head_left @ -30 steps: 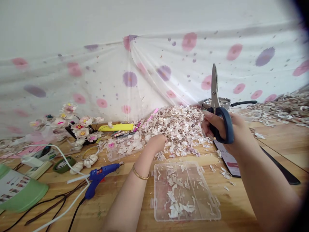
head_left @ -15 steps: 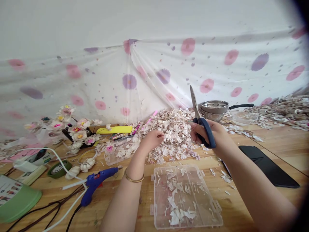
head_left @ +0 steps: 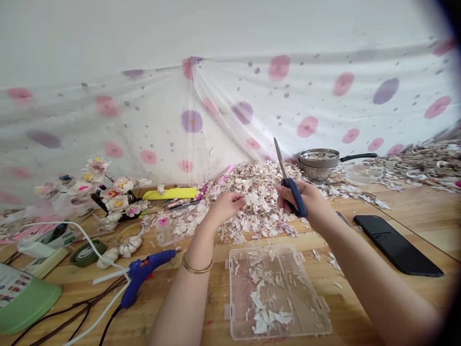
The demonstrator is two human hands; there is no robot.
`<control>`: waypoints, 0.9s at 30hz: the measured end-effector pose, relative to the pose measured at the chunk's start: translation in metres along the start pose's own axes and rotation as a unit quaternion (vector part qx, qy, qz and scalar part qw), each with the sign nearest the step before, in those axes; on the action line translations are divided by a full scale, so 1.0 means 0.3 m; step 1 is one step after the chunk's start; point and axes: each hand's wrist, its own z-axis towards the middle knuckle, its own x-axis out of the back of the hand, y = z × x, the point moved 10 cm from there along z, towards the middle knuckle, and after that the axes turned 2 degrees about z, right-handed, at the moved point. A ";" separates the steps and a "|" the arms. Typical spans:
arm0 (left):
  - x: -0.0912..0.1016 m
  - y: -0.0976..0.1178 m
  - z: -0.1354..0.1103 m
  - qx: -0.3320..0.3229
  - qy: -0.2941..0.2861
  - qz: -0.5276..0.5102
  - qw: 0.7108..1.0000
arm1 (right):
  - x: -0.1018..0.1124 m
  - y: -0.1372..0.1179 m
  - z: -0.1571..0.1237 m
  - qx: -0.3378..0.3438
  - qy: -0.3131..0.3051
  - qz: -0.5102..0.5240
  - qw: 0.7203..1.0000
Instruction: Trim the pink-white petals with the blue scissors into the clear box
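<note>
Drawing in toward the left hand [head_left: 225, 207] since the earlier frame, the right hand [head_left: 300, 199] grips the blue-handled scissors [head_left: 295, 197], its fingers [head_left: 284, 202] curled around the loops and the blades shut and pointing up, while the left fingers [head_left: 239, 198] pinch what seems to be a small pale flake [head_left: 245, 196], though it is hard to make out. Just beneath the fingers lies a heap of papery flakes [head_left: 259, 214] on the wooden desk [head_left: 406, 204], with a clear plastic compartment box [head_left: 277, 293] nearer the person, a steel pot [head_left: 319, 158] beyond the scissors, a black phone [head_left: 396, 245] to their right and a blue glue gun [head_left: 142, 274] well to the left.
</note>
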 end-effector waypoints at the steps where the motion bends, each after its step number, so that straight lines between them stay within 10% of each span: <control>1: 0.001 0.011 -0.004 -0.005 0.000 -0.004 1.000 | 0.003 0.008 0.004 -0.001 0.008 0.002 1.000; 10: 0.027 0.182 -0.084 -0.070 0.021 -0.021 0.997 | 0.016 0.044 0.015 -0.014 0.059 0.055 0.997; 18: 0.097 0.320 -0.155 -0.184 0.190 0.036 0.964 | 0.001 0.004 -0.004 0.014 0.042 0.112 0.993; 27: -0.026 0.341 -0.161 -0.175 0.215 -0.072 0.958 | 0.020 -0.018 -0.036 0.064 0.137 0.158 0.976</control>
